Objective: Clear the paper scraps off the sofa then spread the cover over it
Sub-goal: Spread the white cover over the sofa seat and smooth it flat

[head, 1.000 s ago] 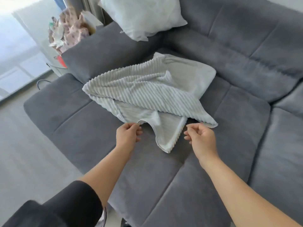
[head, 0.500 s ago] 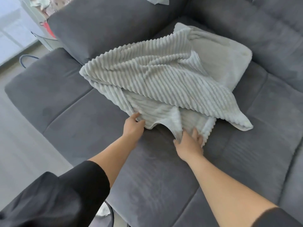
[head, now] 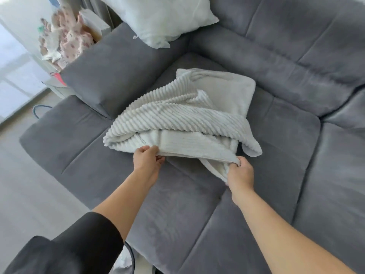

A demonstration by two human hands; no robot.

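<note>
A light grey ribbed cover [head: 183, 117] lies bunched in loose folds on the seat of the dark grey sofa [head: 177, 210]. My left hand [head: 147, 162] pinches the cover's near edge at its left side. My right hand [head: 240, 174] grips the same edge further right, with a fold of cloth hanging under the fist. The stretch of edge between my hands is raised off the seat. No paper scraps show on the sofa.
A white pillow [head: 158, 18] leans in the sofa's back corner above a grey cushion [head: 110, 70]. Beyond the left armrest stand a box with patterned cloth [head: 67, 40] and a bag. Pale floor [head: 23, 190] runs along the left.
Both hands have closed on the cover's near edge and lifted it, moving apart. The cover has bunched up towards the back, and the view has tilted up so the pillow shows again.
</note>
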